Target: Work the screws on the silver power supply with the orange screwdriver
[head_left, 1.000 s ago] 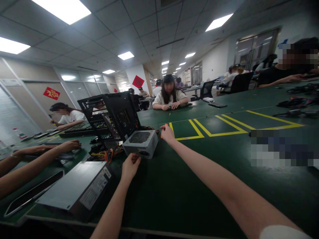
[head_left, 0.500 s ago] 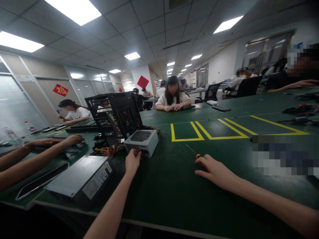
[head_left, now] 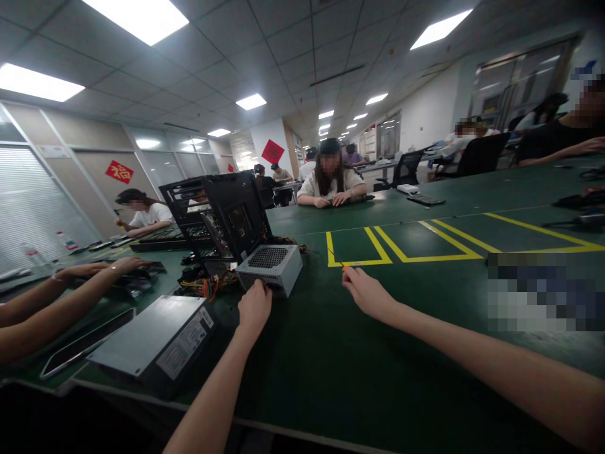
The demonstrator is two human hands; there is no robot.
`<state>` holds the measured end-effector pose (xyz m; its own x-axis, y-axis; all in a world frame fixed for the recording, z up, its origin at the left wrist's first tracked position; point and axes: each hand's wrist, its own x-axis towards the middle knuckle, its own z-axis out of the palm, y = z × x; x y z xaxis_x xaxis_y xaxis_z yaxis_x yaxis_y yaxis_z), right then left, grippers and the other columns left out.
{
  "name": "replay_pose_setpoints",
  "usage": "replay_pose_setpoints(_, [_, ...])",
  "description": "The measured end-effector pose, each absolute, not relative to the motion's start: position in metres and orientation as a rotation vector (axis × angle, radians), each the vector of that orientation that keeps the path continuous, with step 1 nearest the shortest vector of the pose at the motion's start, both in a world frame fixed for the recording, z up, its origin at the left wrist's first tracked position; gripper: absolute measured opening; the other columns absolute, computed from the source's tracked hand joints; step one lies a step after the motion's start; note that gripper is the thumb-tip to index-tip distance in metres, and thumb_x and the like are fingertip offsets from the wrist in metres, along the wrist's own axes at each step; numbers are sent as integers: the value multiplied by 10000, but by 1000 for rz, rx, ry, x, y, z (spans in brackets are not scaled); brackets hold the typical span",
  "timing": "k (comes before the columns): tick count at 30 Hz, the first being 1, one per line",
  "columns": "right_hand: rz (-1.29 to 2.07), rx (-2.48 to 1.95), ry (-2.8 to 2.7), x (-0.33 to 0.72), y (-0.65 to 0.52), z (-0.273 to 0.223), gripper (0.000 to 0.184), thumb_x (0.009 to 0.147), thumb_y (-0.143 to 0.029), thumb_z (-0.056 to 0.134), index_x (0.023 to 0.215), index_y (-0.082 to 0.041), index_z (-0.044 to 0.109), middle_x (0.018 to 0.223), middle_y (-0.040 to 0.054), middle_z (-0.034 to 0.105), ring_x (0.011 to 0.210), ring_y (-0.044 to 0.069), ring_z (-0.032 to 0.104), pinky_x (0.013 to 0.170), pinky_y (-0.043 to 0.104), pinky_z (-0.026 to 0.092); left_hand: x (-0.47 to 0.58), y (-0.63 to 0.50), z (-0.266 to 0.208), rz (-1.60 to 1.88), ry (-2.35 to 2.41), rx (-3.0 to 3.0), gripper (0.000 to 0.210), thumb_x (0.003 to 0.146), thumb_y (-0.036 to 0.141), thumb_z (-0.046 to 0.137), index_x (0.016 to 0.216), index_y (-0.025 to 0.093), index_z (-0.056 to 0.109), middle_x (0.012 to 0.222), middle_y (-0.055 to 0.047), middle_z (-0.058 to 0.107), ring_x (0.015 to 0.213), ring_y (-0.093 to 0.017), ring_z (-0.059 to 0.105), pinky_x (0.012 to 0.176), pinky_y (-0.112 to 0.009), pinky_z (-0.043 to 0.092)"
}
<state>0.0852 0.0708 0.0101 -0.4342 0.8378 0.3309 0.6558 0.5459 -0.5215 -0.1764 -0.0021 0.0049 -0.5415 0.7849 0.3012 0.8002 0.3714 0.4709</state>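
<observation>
Apparently the PSU [head_left: 275,265], pinched just ahead of the left hand [head_left: 254,307], is out of the case [head_left: 227,217]; right hand [head_left: 372,292] grips a screwdriver [head_left: 346,268], remaining wiring unclear

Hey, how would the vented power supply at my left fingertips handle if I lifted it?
The vented power supply is probably rigid and heavy for its size, given its boxy metal casing. Its flat sides suggest sliding rather than rolling. Colored wires beside it might snag; whether they're attached is unclear.
</observation>
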Motion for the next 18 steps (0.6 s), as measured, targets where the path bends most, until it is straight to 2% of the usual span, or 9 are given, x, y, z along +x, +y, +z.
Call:
replay_pose_setpoints(5, [423,-1108,-2064,-10,106,36,194,855,-115,360,960,-163,515,941,87,568,868,179,539,723,276,390,-179,7,1,-1051,-2663,-1408,226,811,319,377,708,179,522,711,-98,633,673,-226,607,605,-306,404])
replay_pose_setpoints(7, [430,-1018,-2058,-45,114,45,210,839,-103,383,973,-185,522,989,67,568,904,166,534,754,265,384,-183,4,0,-1138,-2669,-1378,269,826,315,342,660,186,510,596,-52,595,587,-189,586,563,-273,396])
replay_pose_setpoints(9, [443,-916,-2091,-72,117,52,184,818,-107,432,907,-209,556,956,38,586,889,162,542,748,256,384,-187,-4,3,-1223,-2653,-1348,296,841,327,310,662,194,505,527,-10,549,509,-159,550,526,-250,385])
replay_pose_setpoints(13, [458,-775,-2173,-95,112,58,170,762,-81,499,801,-219,591,863,10,614,839,169,559,733,265,392,-200,-16,27,-1326,-2522,-1350,247,848,354,321,779,211,510,607,20,558,548,-129,541,565,-227,383])
replay_pose_setpoints(16, [425,-694,-2231,-92,92,58,180,784,-92,481,884,-205,579,911,20,606,857,158,556,753,264,404,-217,-21,44,-1180,-2313,-1381,181,827,320,381,815,213,527,724,-3,590,666,-143,553,622,-235,371])
replay_pose_setpoints(18, [380,-620,-2298,-86,71,55,177,810,-111,469,927,-207,561,949,25,588,870,148,550,756,254,413,-231,-24,45,-1112,-2369,-1413,155,814,309,413,793,213,533,727,0,597,672,-140,555,627,-229,369])
